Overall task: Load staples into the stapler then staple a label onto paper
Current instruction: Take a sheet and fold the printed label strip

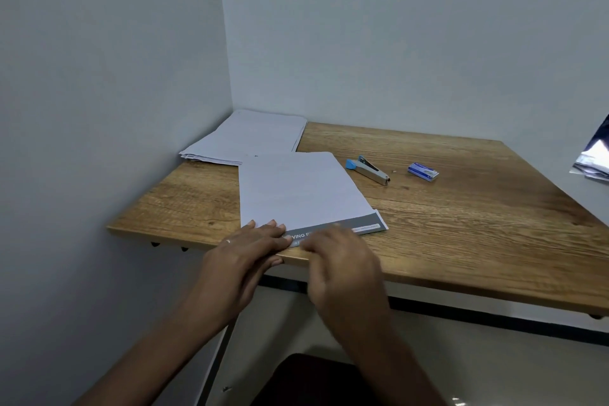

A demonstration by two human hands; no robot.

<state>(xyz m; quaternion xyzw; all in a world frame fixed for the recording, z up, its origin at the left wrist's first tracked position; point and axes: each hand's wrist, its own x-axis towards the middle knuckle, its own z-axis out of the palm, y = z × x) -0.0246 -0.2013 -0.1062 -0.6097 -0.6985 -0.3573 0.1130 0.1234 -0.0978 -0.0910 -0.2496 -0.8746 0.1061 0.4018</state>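
The left hand (250, 250) lies flat with fingers straight, pressing the paper's (300, 188) near edge to the surface (478, 224). Beside it the blurred right hand (339, 260) curls over the grey label (362, 226); whether it pinches is unclear. Beyond the right hand lie the stapler (367, 169) and staple box (423, 171), untouched, so loading and stapling look not yet done.

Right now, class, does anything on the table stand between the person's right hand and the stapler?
Nothing visible does. From the right hand, at the near edge of the table, to the stapler there is only the flat sheet of paper and bare wood. The staple box lies farther right, off that path.
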